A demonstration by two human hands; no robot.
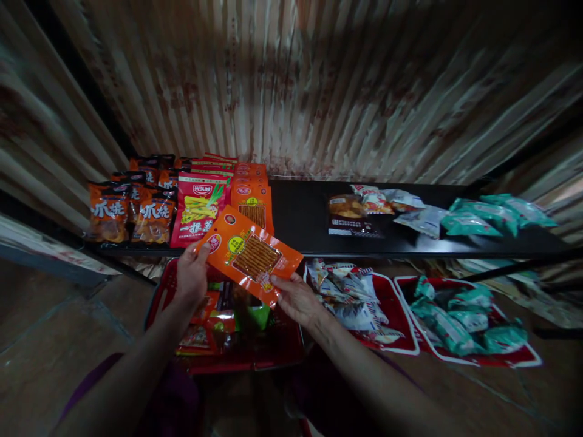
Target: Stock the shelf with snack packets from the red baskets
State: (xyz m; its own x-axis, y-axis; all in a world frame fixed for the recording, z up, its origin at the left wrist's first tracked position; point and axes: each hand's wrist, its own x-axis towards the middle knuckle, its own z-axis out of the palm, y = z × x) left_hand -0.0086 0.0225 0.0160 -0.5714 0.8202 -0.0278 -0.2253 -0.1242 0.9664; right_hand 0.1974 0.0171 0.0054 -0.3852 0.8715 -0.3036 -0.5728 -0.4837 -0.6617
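orange packet (pixel 255 255): near the centre of the frame, between the two hands, label side up; its long axis slants from upper left to lower right.
left hand (pixel 192 270): gripping the packet's left end, thumb on top; the hand nearer the upright packs.
right hand (pixel 296 297): pinching the lower right corner.
matching orange packs (pixel 257 197): just beyond the packet, above it in the frame; whether they touch it, i cannot tell.
black shelf (pixel 298 218): across the middle, bearing those packs.
red basket (pixel 228 366): lower centre, beneath the hands.
teal packets (pixel 483 215): right of frame, well apart.
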